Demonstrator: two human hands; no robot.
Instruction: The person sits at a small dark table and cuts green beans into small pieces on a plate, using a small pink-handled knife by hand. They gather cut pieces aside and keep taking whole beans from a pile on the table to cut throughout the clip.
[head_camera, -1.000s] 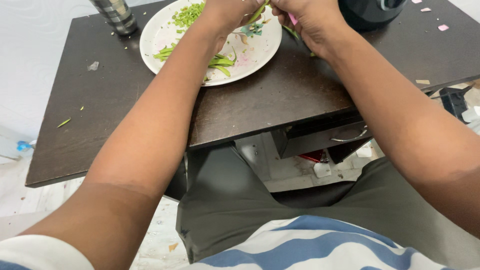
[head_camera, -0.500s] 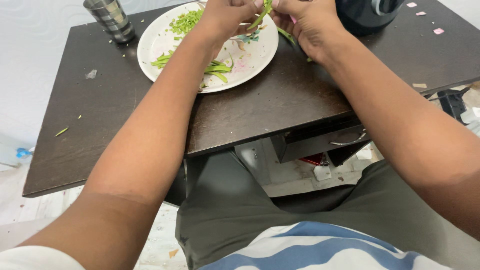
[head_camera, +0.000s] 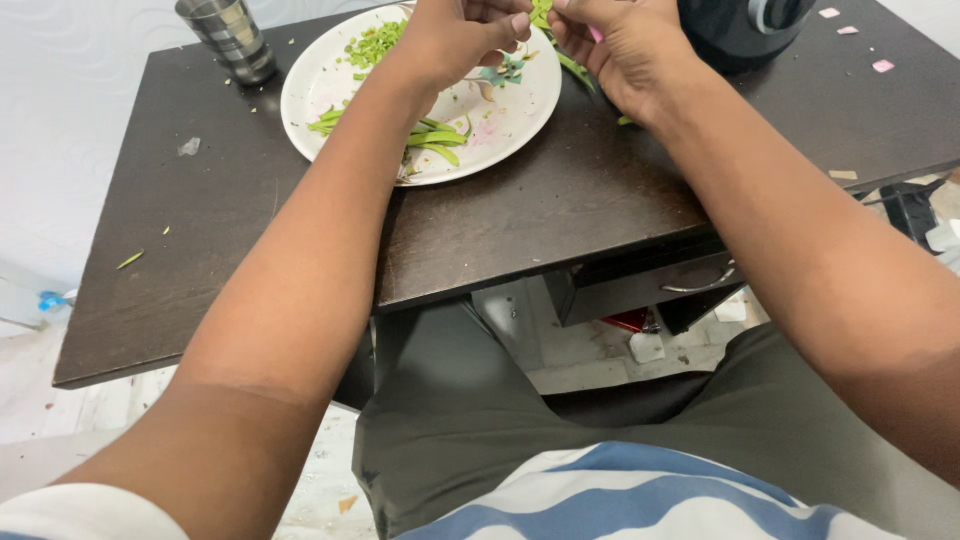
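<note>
Green bean pod (head_camera: 543, 14) sits at top centre of the frame, pinched btwn both hands, just above the far rim of the plate (head_camera: 300, 100). Most of the pod is hidden by fingers or cut off by the top edge; a thin green strip (head_camera: 575, 68) trails down-right from it, under the right hand.

Left hand (head_camera: 455, 35), top centre-left, is curled w/ thumb pressed toward the pod; fingers narrow, gripping the pod's left side. Right hand (head_camera: 615, 45), just right of it, fingers also bunched tight on the pod's right side, knuckles toward the camera. The two hands nearly touch. Can't tell exactly how much of the pod each one has.

Plate is white & round, upper left-centre. On it: a heap of chopped green bits (head_camera: 372, 42) at its far-left part, a few whole pods (head_camera: 432, 142) lying near the front rim beside the left forearm, plus some faint coloured pattern at its middle.

Plate rests on a dark brown table (head_camera: 520, 220) that fills the upper half of the frame. Steel cup (head_camera: 225, 35) stands at upper left, near the plate but apart from it. Dark round appliance (head_camera: 745, 25) at top right, just beside the right hand. Small pink scraps (head_camera: 882, 66) lie far upper right. A green sliver (head_camera: 130, 260) lies at the table's left edge. Drawer handle (head_camera: 700, 285) shows under the table front, centre-right.
</note>
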